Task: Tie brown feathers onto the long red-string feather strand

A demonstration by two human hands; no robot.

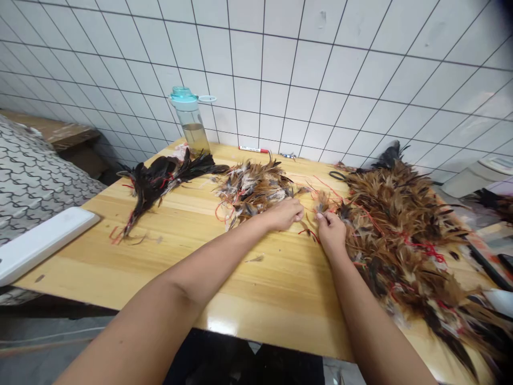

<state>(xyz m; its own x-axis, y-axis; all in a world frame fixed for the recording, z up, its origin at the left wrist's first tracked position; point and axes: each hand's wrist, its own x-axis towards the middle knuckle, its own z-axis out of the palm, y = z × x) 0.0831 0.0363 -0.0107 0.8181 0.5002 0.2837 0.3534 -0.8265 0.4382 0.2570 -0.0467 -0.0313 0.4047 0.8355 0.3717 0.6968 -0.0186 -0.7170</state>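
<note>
Both my hands rest on a wooden table [256,299] among feathers. My left hand [285,214] is curled shut at the edge of a small pile of mixed brown and white feathers [252,188] tied with red thread. My right hand [331,231] is closed in a pinch on a small brown feather [320,203] with red thread [308,232] trailing beside it. A large heap of brown feathers [401,230] lies just right of my right hand.
A bundle of dark feathers [160,179] lies at the table's far left. A water bottle with a teal lid [191,120] stands by the tiled wall, with a red-and-white marker [253,149] near it. A white board [40,240] overhangs the left edge.
</note>
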